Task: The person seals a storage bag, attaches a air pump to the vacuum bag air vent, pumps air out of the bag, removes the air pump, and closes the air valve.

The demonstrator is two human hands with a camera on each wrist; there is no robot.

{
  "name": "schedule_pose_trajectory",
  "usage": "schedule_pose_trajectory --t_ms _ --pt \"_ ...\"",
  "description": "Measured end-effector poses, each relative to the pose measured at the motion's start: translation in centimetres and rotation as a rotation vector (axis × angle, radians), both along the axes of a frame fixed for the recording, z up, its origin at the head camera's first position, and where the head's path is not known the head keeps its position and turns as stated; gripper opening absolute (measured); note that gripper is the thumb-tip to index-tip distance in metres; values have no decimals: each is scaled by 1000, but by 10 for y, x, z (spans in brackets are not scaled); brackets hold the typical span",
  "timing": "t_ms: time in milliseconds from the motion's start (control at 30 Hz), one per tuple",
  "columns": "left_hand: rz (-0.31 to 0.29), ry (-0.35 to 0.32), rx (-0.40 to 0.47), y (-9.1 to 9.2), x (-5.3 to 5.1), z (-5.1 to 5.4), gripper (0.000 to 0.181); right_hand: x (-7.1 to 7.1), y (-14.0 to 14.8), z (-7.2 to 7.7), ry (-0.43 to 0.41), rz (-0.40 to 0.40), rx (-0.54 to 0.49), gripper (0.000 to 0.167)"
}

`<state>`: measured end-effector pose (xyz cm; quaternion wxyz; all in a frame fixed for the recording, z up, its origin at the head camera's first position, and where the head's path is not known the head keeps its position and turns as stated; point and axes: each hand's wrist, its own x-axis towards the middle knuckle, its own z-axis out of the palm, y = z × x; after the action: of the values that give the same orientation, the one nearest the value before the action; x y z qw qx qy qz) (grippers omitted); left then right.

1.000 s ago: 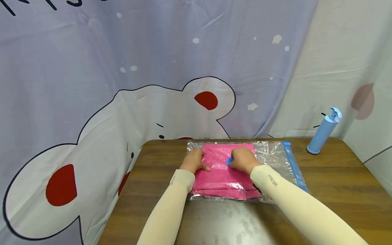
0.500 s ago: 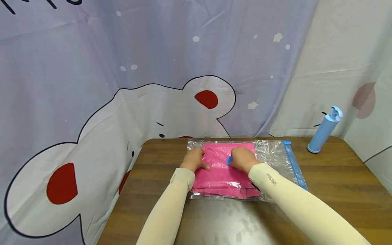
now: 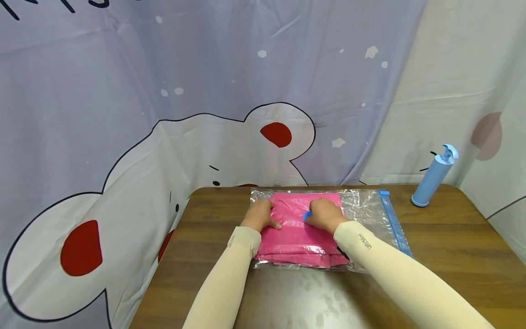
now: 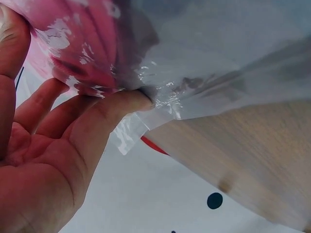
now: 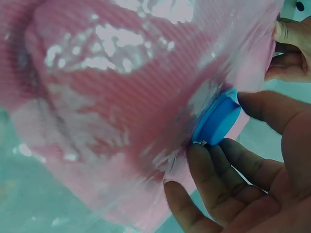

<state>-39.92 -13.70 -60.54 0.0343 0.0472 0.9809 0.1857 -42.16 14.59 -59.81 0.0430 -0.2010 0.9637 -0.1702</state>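
A clear plastic storage bag lies on the table with folded pink cloth inside. The bag's blue zip strip runs along its right side. My left hand rests on the bag's left part, thumb over the pink cloth. In the left wrist view, the fingers of that hand touch the film with bent tips. My right hand pinches a round blue valve cap on the bag's upper face, thumb on one side and fingers on the other. Its palm is hidden in the head view.
A light blue hand pump stands at the table's back right corner. The brown wooden table ends at a patterned curtain behind the bag. A white mark-streaked glare lies on the tabletop in front.
Both hands stay where they were on the bag. The right fingers shift very slightly around the blue valve cap, and less of the cap shows.
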Motion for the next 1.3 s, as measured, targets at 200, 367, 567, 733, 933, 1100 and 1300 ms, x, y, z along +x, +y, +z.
schedule_pose_trajectory --t_ms 200,367,567,733,933,1100,1300 --pt "-5 -4 0 0 -3 -4 91 5 -2 -1 82 55 -37 24" --pt "-4 -1 37 1 -2 -2 91 5 -1 0 101 48 -34 24" --pt "19 -25 39 8 11 18 90 1 -1 -2 86 47 -37 20" --pt "9 -16 15 7 8 12 91 1 -1 -2 49 0 -54 29" --pt "-16 -1 -10 3 -4 -1 92 0 0 1 28 -18 -25 23" --pt "-15 2 1 4 -7 -1 93 1 1 5 18 -39 -20 20" --pt "-23 30 -2 -3 -5 -5 90 4 -3 7 -20 -44 -81 28"
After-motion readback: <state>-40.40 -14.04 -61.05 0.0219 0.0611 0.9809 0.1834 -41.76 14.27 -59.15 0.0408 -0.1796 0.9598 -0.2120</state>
